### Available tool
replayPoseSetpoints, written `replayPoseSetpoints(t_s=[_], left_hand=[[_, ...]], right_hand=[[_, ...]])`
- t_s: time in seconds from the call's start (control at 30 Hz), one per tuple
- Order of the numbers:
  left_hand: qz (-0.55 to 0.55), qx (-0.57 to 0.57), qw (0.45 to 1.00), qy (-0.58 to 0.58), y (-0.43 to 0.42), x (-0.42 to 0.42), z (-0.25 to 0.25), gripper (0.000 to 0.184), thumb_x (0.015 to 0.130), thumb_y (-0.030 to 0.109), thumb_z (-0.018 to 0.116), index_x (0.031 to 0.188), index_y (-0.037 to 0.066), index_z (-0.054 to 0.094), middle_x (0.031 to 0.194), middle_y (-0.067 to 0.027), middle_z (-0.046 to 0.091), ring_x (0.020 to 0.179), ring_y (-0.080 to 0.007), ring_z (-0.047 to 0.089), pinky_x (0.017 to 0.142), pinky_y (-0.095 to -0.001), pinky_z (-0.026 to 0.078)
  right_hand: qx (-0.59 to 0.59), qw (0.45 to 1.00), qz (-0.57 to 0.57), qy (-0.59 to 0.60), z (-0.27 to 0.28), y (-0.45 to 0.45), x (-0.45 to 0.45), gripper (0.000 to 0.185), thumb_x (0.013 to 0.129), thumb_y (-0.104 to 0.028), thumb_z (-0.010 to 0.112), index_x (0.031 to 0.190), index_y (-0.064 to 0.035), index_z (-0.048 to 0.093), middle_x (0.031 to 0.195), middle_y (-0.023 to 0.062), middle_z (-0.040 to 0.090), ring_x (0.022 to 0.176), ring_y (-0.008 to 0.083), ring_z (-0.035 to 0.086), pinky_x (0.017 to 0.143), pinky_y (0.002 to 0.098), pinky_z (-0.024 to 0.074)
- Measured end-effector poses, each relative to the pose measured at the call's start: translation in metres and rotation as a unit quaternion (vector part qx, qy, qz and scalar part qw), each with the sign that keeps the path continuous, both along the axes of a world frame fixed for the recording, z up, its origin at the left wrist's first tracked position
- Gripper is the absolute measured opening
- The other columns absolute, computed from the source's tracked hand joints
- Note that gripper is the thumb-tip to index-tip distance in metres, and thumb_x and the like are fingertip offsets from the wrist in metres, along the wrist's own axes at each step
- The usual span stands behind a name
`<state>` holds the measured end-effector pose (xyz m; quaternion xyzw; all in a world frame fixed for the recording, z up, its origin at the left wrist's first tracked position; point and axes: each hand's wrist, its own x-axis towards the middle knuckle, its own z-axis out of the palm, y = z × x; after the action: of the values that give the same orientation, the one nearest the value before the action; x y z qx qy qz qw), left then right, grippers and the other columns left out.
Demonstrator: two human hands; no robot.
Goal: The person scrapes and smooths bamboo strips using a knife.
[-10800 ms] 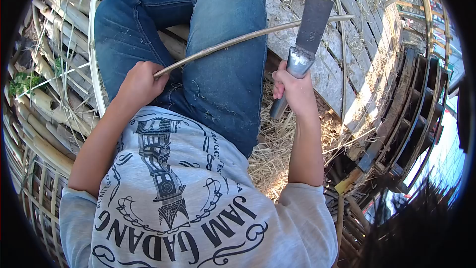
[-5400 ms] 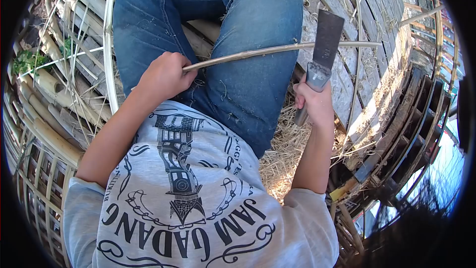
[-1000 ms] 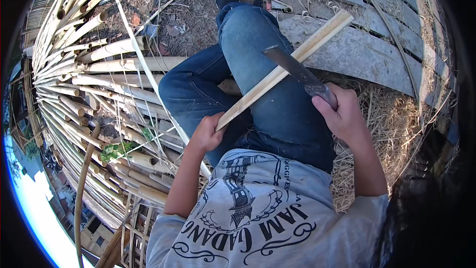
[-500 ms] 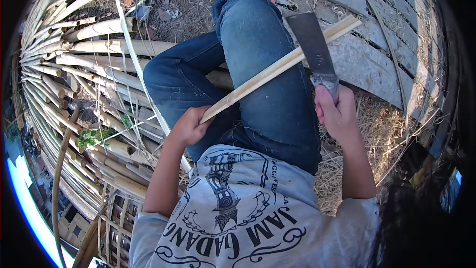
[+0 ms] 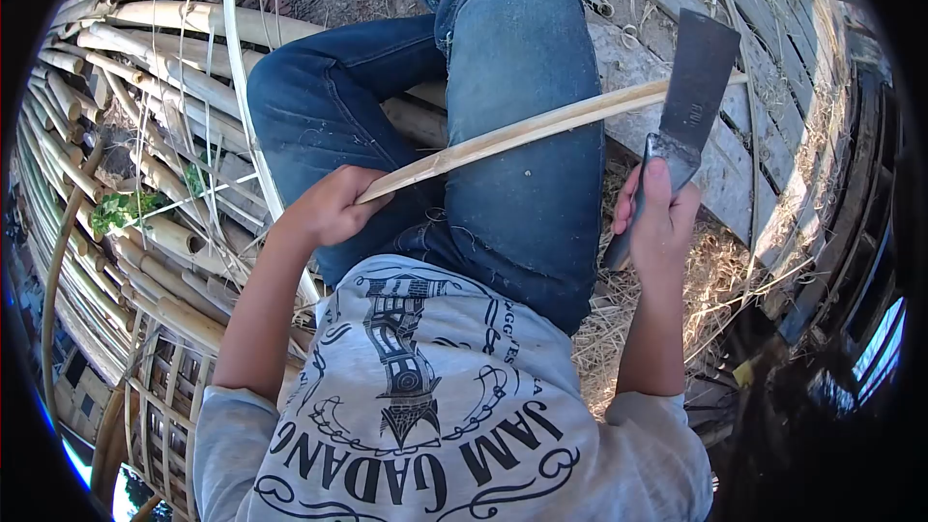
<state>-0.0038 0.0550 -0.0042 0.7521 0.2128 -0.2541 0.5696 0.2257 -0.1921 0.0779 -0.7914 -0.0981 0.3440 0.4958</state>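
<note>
My left hand [image 5: 340, 205] is closed round the near end of a pale split bamboo strip [image 5: 522, 133]. The strip runs rightward across my jeans, over the raised thigh, and its far part passes behind a broad dark blade. That blade belongs to a machete [image 5: 698, 82], whose handle my right hand [image 5: 661, 216] grips with the thumb laid along it. The blade points up and away from me, its flat side facing the camera. Whether the blade touches the strip, I cannot tell.
Bamboo poles [image 5: 184, 24] lie stacked on the left, with a woven bamboo lattice [image 5: 169, 396] below them. Weathered planks [image 5: 648, 87] stretch along the right. Straw-like shavings [image 5: 715, 280] cover the ground by my right forearm. A thin long strip [image 5: 235, 58] stands left of my knee.
The machete has moved right and its blade has swung to lean rightward. The bamboo strip has turned flatter, its far end lower and farther right. My left hand keeps its hold.
</note>
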Motion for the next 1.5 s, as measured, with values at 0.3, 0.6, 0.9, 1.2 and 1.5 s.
replayPoseSetpoints(t_s=[0.3,0.6,0.9,1.2,1.5], left_hand=[[-0.024,-0.014,0.998,0.057,0.007,0.007,0.005,0.028,0.092,0.02,0.054,0.079,-0.004,0.056,0.061,-0.0167,0.052,0.057,-0.0269,0.049,0.059,-0.0402,0.039],[-0.009,-0.034,0.998,0.049,0.005,0.003,0.002,0.029,0.093,0.019,0.053,0.076,-0.004,0.051,0.058,-0.0109,0.045,0.057,-0.0183,0.04,0.056,-0.037,0.034],[0.001,-0.038,0.999,0.039,0.007,0.001,-0.002,0.032,0.093,0.02,0.054,0.073,-0.004,0.049,0.056,-0.0115,0.044,0.056,-0.0192,0.04,0.056,-0.0381,0.035],[-0.006,-0.028,0.999,0.019,0.007,0.006,0.004,0.032,0.093,0.02,0.054,0.073,-0.004,0.049,0.057,-0.0136,0.045,0.056,-0.023,0.043,0.057,-0.0387,0.036],[0.01,-0.052,0.998,0.046,0.006,0.007,0.005,0.037,0.094,0.024,0.053,0.07,-0.003,0.048,0.056,-0.0089,0.042,0.055,-0.018,0.041,0.056,-0.0372,0.034]], right_hand=[[0.018,0.999,-0.042,-0.001,-0.012,0.001,-0.014,0.04,0.099,-0.031,0.051,0.07,-0.0029,0.053,0.055,0.003,0.051,0.044,0.0087,0.048,0.042,0.0233,0.0376],[-0.048,0.996,0.049,-0.057,-0.009,0.005,-0.025,0.042,0.097,-0.034,0.053,0.07,-0.0022,0.054,0.054,0.003,0.051,0.044,0.0086,0.048,0.042,0.0231,0.0378],[-0.103,0.971,0.162,-0.14,-0.016,0.006,-0.035,0.048,0.099,-0.041,0.047,0.07,-0.0024,0.054,0.054,0.0037,0.05,0.044,0.0093,0.048,0.042,0.0238,0.0381],[-0.096,0.975,0.148,-0.133,-0.015,0.008,-0.038,0.039,0.098,-0.031,0.054,0.072,-0.0013,0.056,0.055,0.0027,0.051,0.045,0.008,0.048,0.042,0.022,0.038],[-0.019,0.999,-0.014,-0.026,-0.008,0.011,-0.024,0.03,0.094,-0.028,0.06,0.098,0.0004,0.053,0.06,0.0056,0.055,0.047,0.009,0.05,0.044,0.0217,0.0406]])
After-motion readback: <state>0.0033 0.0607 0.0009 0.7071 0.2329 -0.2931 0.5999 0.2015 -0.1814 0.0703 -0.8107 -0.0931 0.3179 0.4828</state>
